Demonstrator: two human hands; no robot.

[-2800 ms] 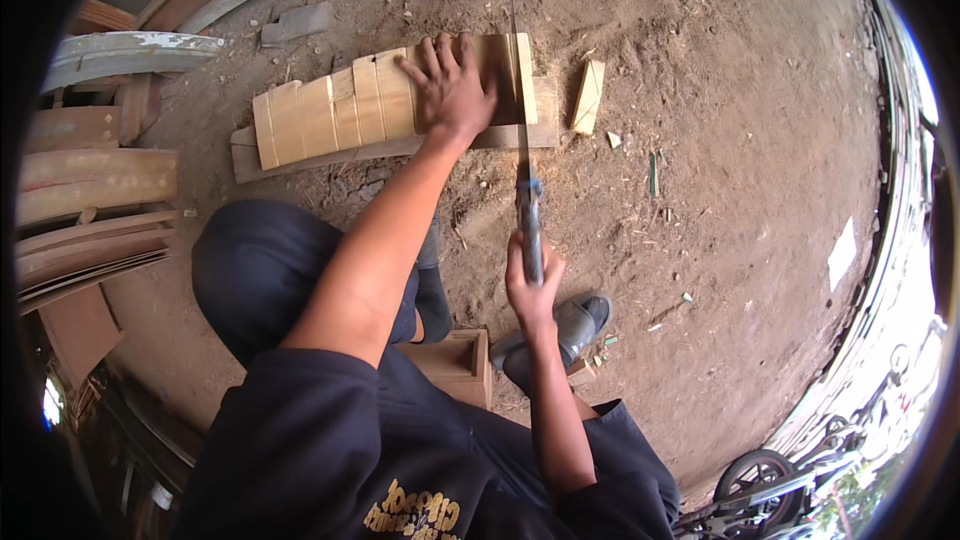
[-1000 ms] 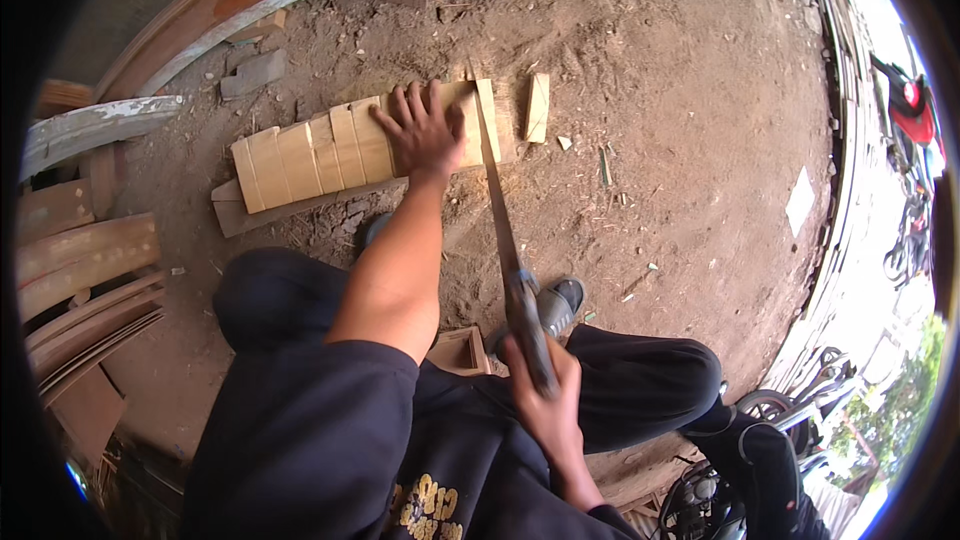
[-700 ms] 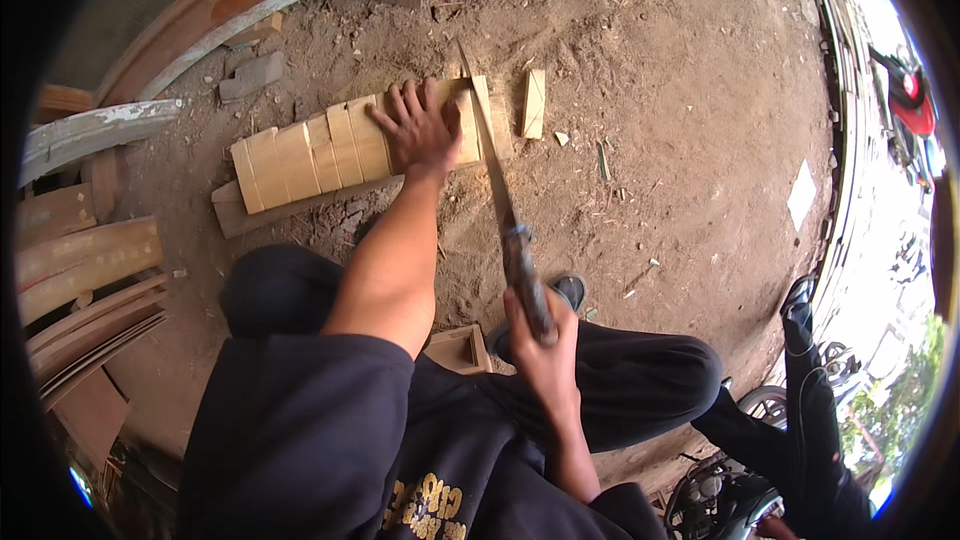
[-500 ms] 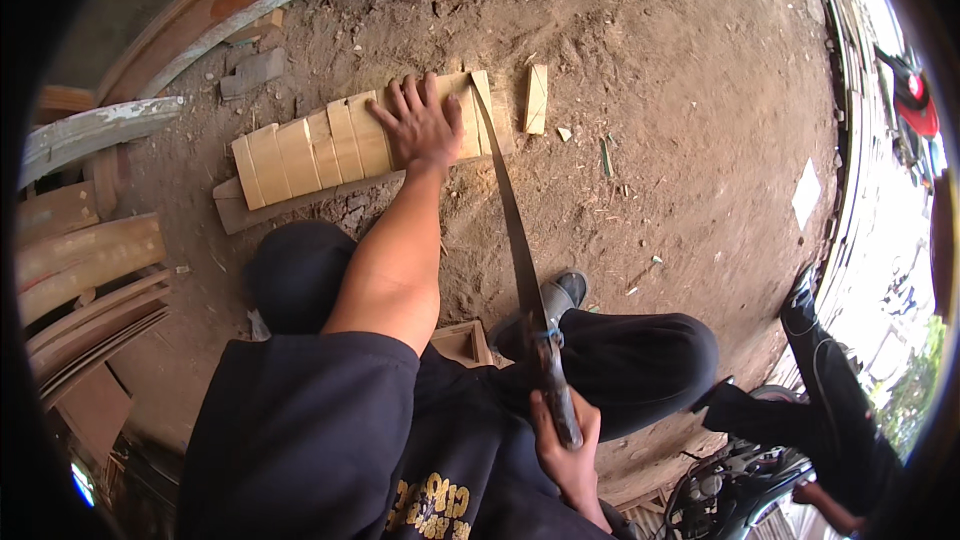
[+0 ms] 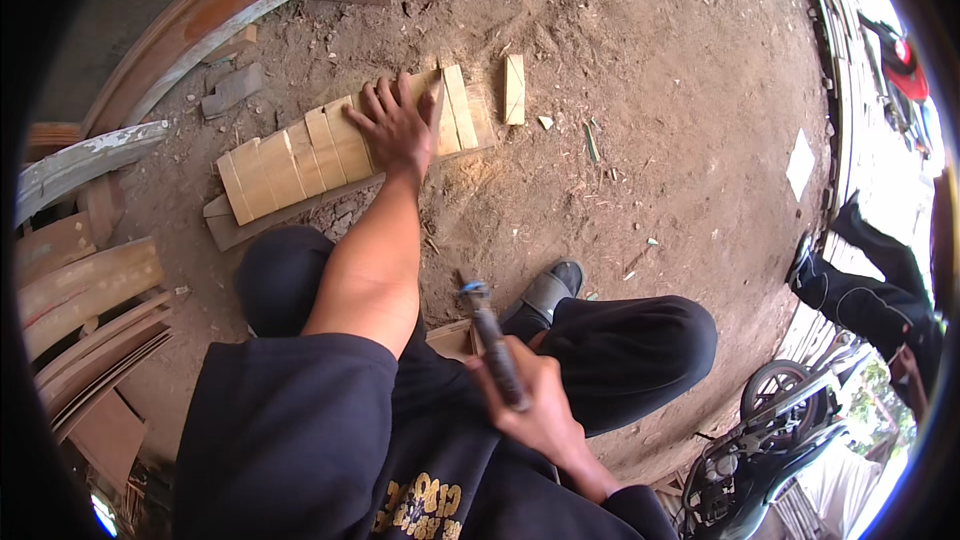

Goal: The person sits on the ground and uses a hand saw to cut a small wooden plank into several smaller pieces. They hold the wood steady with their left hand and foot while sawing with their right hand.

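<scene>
My left hand (image 5: 400, 135) lies with spread fingers on a pale wooden board (image 5: 290, 165) crossed by several cut lines. That board rests on a darker plank (image 5: 232, 232) on the ground. My right hand (image 5: 540, 395) is closed around the dark handle of a handsaw (image 5: 497, 355), low in front of my body. Most of the saw blade can hardly be made out; a dark sliver shows at the board's right part, beside my left fingers. A short pale wood offcut (image 5: 514, 90) lies apart to the right of the board.
Bare dirt ground with wood chips surrounds the board. Curved wooden pieces (image 5: 95, 285) are stacked at the left, and a wooden frame (image 5: 210, 25) stands at the upper left. A motorcycle (image 5: 745, 460) is at the lower right, near a person's dark-clothed leg (image 5: 860, 300).
My right hand and the saw handle have shifted left, and the blade's far end is now at a cut line farther left. My left hand stays on the board. The other person has moved.
</scene>
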